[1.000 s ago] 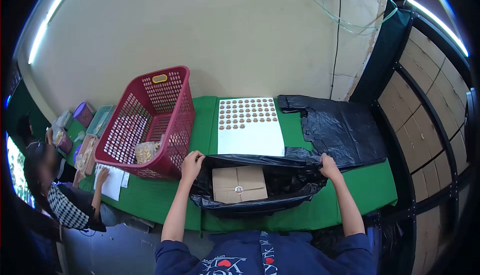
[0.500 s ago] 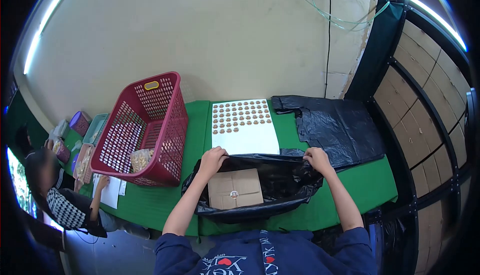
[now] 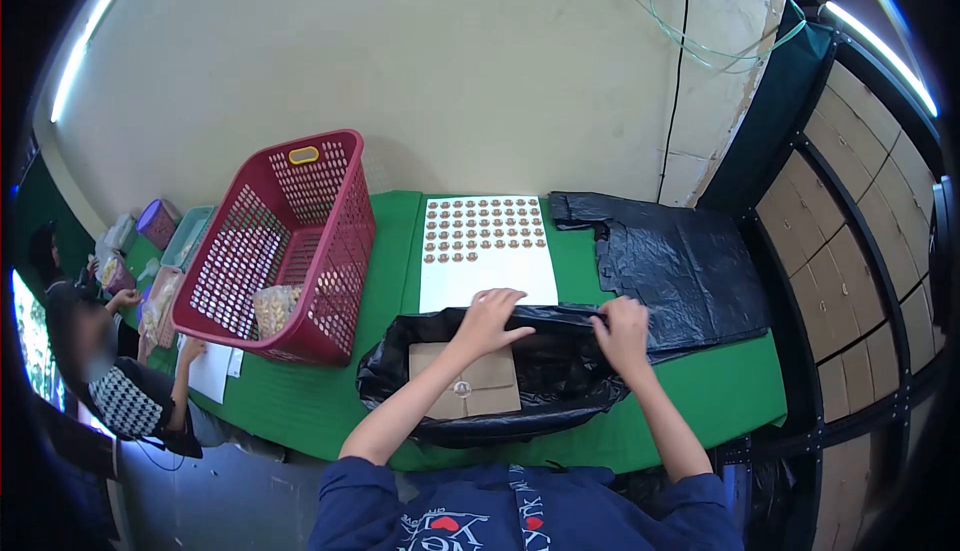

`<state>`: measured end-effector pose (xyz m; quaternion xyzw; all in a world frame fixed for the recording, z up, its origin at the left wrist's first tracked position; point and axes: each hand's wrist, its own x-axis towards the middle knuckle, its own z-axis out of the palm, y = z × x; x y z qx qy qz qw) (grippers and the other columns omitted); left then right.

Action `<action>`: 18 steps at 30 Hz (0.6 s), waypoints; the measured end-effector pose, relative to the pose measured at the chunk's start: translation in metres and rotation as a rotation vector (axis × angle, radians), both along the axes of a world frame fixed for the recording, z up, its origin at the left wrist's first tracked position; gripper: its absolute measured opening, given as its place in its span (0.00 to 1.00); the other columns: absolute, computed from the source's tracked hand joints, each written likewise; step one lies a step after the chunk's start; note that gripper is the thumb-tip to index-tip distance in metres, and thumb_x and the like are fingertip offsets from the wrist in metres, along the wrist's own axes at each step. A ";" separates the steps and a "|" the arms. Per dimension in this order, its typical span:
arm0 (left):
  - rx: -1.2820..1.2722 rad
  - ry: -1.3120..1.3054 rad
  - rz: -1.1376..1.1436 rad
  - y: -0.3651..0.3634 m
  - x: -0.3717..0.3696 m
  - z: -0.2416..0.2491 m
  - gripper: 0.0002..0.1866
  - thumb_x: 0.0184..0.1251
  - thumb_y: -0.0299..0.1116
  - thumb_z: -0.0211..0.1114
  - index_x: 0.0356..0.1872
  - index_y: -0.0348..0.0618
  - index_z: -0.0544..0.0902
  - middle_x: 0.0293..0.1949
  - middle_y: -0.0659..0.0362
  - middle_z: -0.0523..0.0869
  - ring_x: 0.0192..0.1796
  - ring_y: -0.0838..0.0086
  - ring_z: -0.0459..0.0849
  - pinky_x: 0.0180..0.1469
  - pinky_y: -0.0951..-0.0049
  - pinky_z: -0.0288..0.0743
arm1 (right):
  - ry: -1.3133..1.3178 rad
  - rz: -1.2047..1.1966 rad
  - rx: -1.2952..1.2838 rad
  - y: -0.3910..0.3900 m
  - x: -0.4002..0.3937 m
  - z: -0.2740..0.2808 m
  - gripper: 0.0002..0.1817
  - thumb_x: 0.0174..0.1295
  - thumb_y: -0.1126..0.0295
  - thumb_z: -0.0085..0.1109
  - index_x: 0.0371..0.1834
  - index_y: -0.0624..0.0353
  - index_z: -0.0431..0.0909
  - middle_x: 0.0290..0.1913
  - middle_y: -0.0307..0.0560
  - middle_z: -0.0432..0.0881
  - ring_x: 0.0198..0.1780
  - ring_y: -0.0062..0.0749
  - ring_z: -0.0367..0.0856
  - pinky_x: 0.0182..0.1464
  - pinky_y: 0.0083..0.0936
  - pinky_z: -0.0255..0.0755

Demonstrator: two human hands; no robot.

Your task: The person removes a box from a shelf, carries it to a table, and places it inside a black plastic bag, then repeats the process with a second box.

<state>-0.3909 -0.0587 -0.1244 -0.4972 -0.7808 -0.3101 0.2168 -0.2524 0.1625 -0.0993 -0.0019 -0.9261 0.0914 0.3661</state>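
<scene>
A black plastic bag (image 3: 560, 381) lies open in front of me on the green table (image 3: 300, 401), with a brown cardboard box (image 3: 480, 391) bearing a round sticker inside it. My left hand (image 3: 492, 317) grips the bag's far rim near its middle. My right hand (image 3: 622, 331) holds the same rim a little to the right. The two hands are close together. A white sheet of round stickers (image 3: 486, 247) lies just beyond the bag.
A red laundry basket (image 3: 290, 241) with a packet of snacks inside stands tilted at the left. Flat black bags (image 3: 680, 261) lie at the right. Another person (image 3: 120, 391) sits at the far left among containers and papers. A wall runs behind the table.
Both hands have slid inward along the bag's rim, drawing the opening narrower. The rim now partly covers the box's top edge.
</scene>
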 end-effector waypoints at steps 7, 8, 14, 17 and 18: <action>-0.169 -0.064 -0.048 0.069 -0.017 -0.011 0.09 0.53 0.39 0.67 0.32 0.49 0.79 0.32 0.64 0.79 0.42 0.69 0.78 0.43 0.63 0.66 | -0.290 -0.114 0.413 0.023 0.011 -0.063 0.06 0.48 0.70 0.62 0.27 0.57 0.78 0.32 0.44 0.76 0.41 0.37 0.75 0.51 0.34 0.63; -0.082 0.014 -0.037 0.071 -0.019 -0.010 0.07 0.52 0.36 0.67 0.28 0.49 0.78 0.28 0.65 0.78 0.39 0.70 0.78 0.41 0.65 0.66 | -0.471 -0.150 0.339 0.030 0.018 -0.067 0.08 0.48 0.74 0.54 0.31 0.61 0.80 0.37 0.45 0.78 0.47 0.36 0.74 0.61 0.36 0.59; -0.009 0.088 0.042 0.067 -0.029 -0.008 0.11 0.48 0.37 0.69 0.30 0.46 0.79 0.30 0.62 0.78 0.39 0.67 0.77 0.40 0.65 0.67 | -0.698 -0.331 0.440 0.024 0.030 -0.070 0.10 0.50 0.72 0.56 0.35 0.60 0.81 0.42 0.44 0.79 0.52 0.35 0.74 0.64 0.45 0.54; 0.053 -0.009 0.024 0.061 -0.004 -0.009 0.13 0.54 0.37 0.67 0.40 0.47 0.79 0.43 0.60 0.78 0.48 0.67 0.77 0.48 0.65 0.66 | -0.600 -0.234 0.351 0.011 0.023 -0.061 0.10 0.51 0.69 0.59 0.36 0.59 0.81 0.43 0.45 0.79 0.51 0.35 0.74 0.62 0.46 0.56; 0.059 -0.002 -0.016 0.052 0.009 -0.008 0.14 0.54 0.37 0.67 0.41 0.47 0.78 0.44 0.59 0.78 0.50 0.66 0.76 0.48 0.64 0.66 | -0.524 -0.166 0.304 0.006 0.022 -0.058 0.10 0.51 0.69 0.60 0.36 0.58 0.81 0.43 0.45 0.79 0.51 0.35 0.74 0.60 0.46 0.56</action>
